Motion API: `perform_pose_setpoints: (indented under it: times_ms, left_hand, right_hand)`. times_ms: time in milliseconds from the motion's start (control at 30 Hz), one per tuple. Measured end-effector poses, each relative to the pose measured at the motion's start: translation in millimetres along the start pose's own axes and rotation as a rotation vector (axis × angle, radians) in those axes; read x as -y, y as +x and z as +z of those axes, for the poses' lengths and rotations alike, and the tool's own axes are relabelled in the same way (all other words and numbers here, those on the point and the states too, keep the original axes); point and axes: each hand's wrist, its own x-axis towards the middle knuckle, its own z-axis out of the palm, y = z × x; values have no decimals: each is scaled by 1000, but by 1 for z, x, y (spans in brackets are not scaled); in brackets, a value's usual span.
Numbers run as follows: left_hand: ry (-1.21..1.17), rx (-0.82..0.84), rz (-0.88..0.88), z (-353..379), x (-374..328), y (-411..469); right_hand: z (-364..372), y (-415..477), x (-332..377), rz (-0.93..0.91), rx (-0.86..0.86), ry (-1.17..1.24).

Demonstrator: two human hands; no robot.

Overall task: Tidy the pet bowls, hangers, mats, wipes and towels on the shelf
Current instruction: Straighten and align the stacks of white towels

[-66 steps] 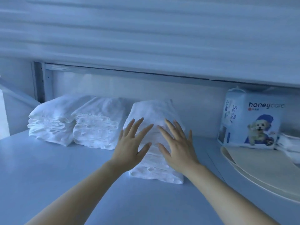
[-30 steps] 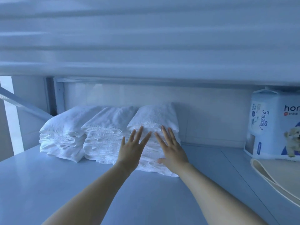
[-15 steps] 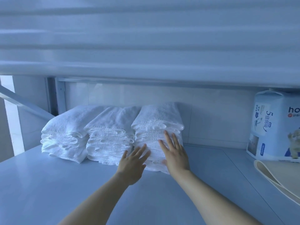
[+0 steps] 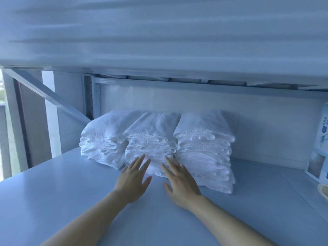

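Squaring step: left hand [image 4: 132, 180] and right hand [image 4: 181, 181], open-fingered, touched middle towel stack [image 4: 150, 137] at twelve o'clock; even push judged next.

The three stacks of towels [image 4: 150, 139] are plain white, with a faint ribbed band along their folded hems. The shelf [image 4: 71, 192] under them is a smooth pale blue-grey, and the wall [image 4: 177, 102] behind is off-white. The package [image 4: 322, 148] is white with blue printed marks. The mat [image 4: 323, 190] is cream. The frame post [image 4: 88, 96] is grey.
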Motion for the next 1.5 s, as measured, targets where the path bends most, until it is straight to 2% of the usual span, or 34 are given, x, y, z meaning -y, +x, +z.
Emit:
perform_pose_setpoints:
  times_ms: [133,300,500,600,700,767,1033,1167,1300,1500]
  left_hand:
    - [8,111,28,0,25,0]
    - [-12,164,53,11,35,16]
    - [-129,166,-28,17,29,35]
    - [-261,94,-2,20,36,28]
    - [-310,-59,54,13,50,26]
    - [-336,-139,18,11,54,25]
    - [-251,-350,-91,1,54,25]
    - [-237,-306,-252,2,56,23]
    - [-242,-161,-420,11,63,22]
    - [-296,-113,-441,16,63,22]
  right_hand:
    - [14,19,13,5,121,-44]
    - [21,33,11,69,169,-24]
    - [19,55,11,170,146,121]
    - [32,50,9,142,73,134]
    - [41,40,4,111,-27,213]
    - [36,33,5,126,-68,259]
    - [30,26,12,127,-88,213]
    - [30,25,13,122,-71,161]
    - [30,24,14,126,-78,168]
    - [32,24,12,134,-64,165]
